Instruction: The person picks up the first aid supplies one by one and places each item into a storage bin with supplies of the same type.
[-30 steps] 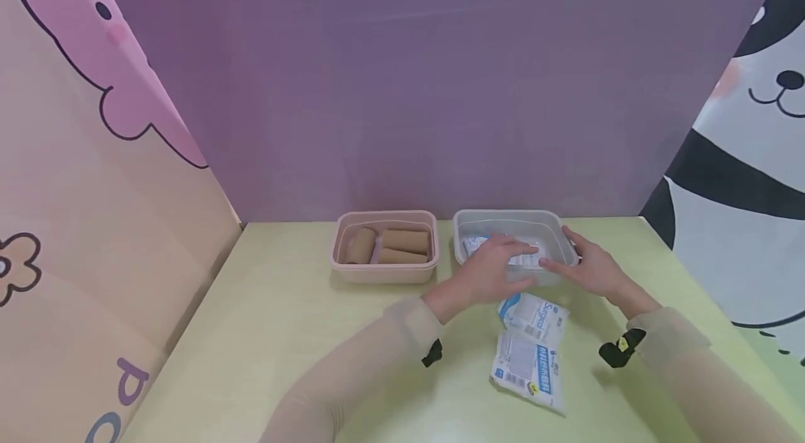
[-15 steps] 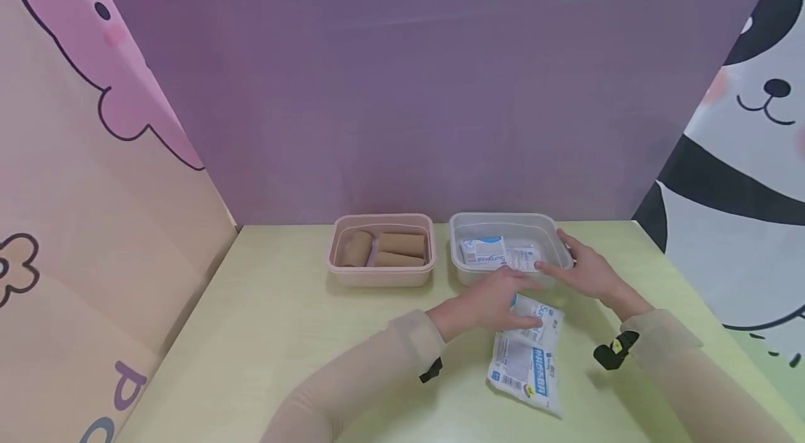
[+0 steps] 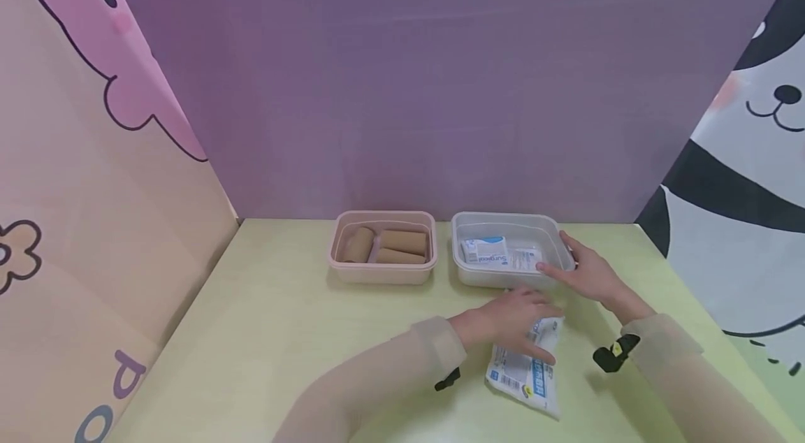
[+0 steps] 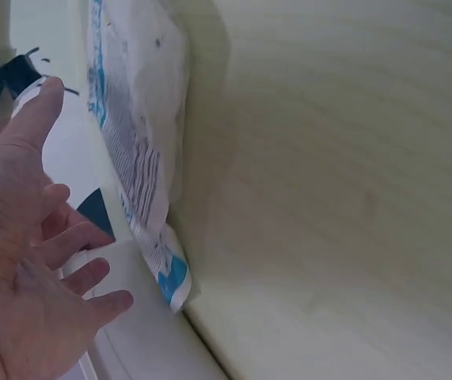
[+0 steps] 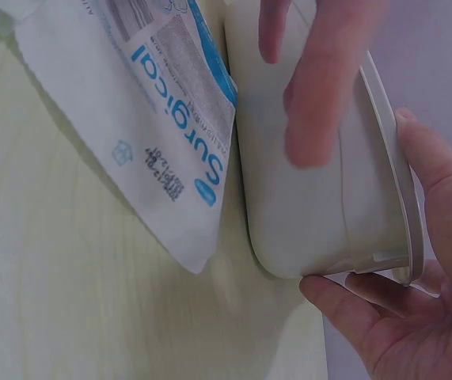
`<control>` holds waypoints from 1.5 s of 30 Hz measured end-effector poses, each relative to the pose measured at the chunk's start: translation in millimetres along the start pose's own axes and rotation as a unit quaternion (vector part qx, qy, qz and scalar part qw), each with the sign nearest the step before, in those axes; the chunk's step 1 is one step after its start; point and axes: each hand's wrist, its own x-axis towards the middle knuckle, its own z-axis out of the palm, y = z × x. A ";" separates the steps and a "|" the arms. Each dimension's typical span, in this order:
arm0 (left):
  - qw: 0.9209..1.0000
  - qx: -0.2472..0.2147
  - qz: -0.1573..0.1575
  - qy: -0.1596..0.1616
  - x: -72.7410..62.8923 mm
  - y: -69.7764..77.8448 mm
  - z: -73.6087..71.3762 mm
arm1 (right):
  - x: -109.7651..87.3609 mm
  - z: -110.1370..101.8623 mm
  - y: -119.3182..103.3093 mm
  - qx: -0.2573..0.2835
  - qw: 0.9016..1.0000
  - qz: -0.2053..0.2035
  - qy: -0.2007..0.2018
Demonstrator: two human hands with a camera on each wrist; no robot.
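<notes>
My left hand (image 3: pixel 512 321) hovers low over two white-and-blue printed packets, fingers spread and nothing held. The nearer packet (image 3: pixel 522 383) shows below the hand; the farther one, marked "Surgical" (image 5: pixel 146 119) in the right wrist view, is mostly hidden by the hand in the head view. Fingers of the left hand also cross in front of the clear-white plastic box (image 5: pixel 297 214) there. My right hand (image 3: pixel 591 275) grips that box at its right front corner, thumb (image 5: pixel 431 154) at the rim and fingers against the outer wall. Inside the box lie several similar packets (image 3: pixel 484 249).
Left of the white box stands a pink plastic box (image 3: pixel 382 275) with several tan rolls (image 3: pixel 402 242) in it. Both boxes are near the back edge of the pale yellow table (image 3: pixel 283 331), before a purple panel (image 3: pixel 409 80). Printed panels flank the sides.
My left hand has moved from over the white box back toward me, above the packets on the table. The right hand has stayed at the box's corner.
</notes>
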 end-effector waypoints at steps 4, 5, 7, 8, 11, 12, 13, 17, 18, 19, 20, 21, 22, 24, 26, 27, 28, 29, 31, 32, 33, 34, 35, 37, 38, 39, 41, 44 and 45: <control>1.000 0.016 0.000 -0.011 5.1 4.1 5.0 | 0.9 -1.0 0.0 -0.003 1.000 0.008 -0.005; 1.000 0.018 0.000 -0.012 6.4 4.9 6.5 | 0.9 -1.1 -0.1 -0.004 1.000 0.009 -0.006; 1.000 0.017 -0.005 -0.014 8.1 6.3 8.6 | 1.3 -1.3 -0.1 -0.005 1.000 0.010 -0.007; 1.000 0.018 -0.007 -0.015 8.9 7.0 9.4 | 2.0 -1.3 0.1 -0.004 1.000 0.010 -0.007; 0.999 0.021 -0.016 -0.028 9.7 8.3 10.8 | 2.7 -1.3 0.9 0.001 1.000 0.009 -0.007; 0.999 0.021 -0.019 -0.033 9.5 8.9 10.8 | 3.0 -0.9 1.6 0.002 1.000 0.009 -0.007; 0.999 0.022 -0.021 -0.039 9.2 9.4 10.7 | 3.2 -0.4 2.4 0.003 1.000 0.010 -0.007; 0.998 0.018 -0.034 -0.058 6.1 12.6 9.1 | 2.6 0.9 4.4 0.006 1.000 0.007 -0.007; 0.997 0.015 -0.037 -0.059 5.2 13.2 8.5 | 2.5 1.2 4.6 0.007 1.000 0.006 -0.006; 0.997 0.015 -0.038 -0.060 4.3 13.6 8.1 | 2.4 1.2 5.0 0.007 1.000 0.005 -0.004; 0.997 0.015 -0.039 -0.060 3.5 13.8 7.8 | 2.0 1.3 4.7 0.007 1.000 0.004 -0.004; 0.997 0.014 -0.042 -0.061 2.7 14.0 7.7 | 1.7 1.3 4.8 0.007 1.000 0.004 -0.003; 0.997 0.015 -0.044 -0.062 1.6 14.0 7.4 | 1.6 1.6 4.9 0.007 1.000 0.005 -0.002; 0.996 0.014 -0.049 -0.068 -0.3 13.5 7.3 | 1.3 1.9 5.3 0.010 1.000 0.007 -0.003; 0.996 0.010 -0.052 -0.074 -2.6 12.6 7.2 | 0.7 1.8 5.3 0.012 1.000 0.010 -0.005; 0.996 0.010 -0.052 -0.077 -3.9 12.0 7.1 | 0.9 1.7 5.3 0.013 1.000 0.010 -0.005; 0.996 0.011 -0.049 -0.080 -5.4 11.1 6.9 | 1.0 1.5 5.1 0.014 1.000 0.010 -0.005; 0.995 0.012 -0.046 -0.084 -6.6 10.0 7.0 | 1.1 1.1 4.7 0.014 1.000 0.009 -0.005; 0.995 0.023 -0.038 -0.092 -9.5 7.5 6.9 | 1.4 0.1 3.3 0.015 1.000 0.009 -0.004; 0.994 0.031 -0.032 -0.096 -10.8 6.1 7.0 | 1.8 -0.6 2.7 0.015 1.000 0.008 -0.004; 0.994 0.034 -0.027 -0.100 -11.9 4.5 7.2 | 2.2 -1.2 1.9 0.015 1.000 0.008 -0.003; 0.994 0.036 -0.023 -0.104 -12.9 2.9 7.5 | 2.4 -1.9 1.6 0.015 1.000 0.008 -0.004; 0.993 0.037 -0.019 -0.106 -13.9 1.6 7.8 | 2.6 -2.4 1.1 0.015 1.000 0.009 -0.004; 0.994 0.030 -0.012 -0.107 -15.5 -0.4 8.3 | 2.6 -3.1 0.6 0.016 1.000 0.010 -0.006; 0.994 0.027 -0.009 -0.107 -16.3 -1.0 8.5 | 2.8 -3.0 0.8 0.017 1.000 0.010 -0.006; 0.994 0.024 -0.006 -0.107 -17.0 -1.3 8.6 | 2.7 -2.8 1.0 0.018 1.000 0.010 -0.007; 0.994 0.018 0.001 -0.108 -18.7 -1.1 8.5 | 2.2 -2.1 1.7 0.020 1.000 0.012 -0.009; 0.993 0.012 0.013 -0.115 -21.1 0.5 7.9 | 1.4 -0.7 3.6 0.020 1.000 0.014 -0.011; 0.993 0.010 0.019 -0.117 -22.0 1.1 7.6 | 0.9 -0.5 3.9 0.020 1.000 0.015 -0.012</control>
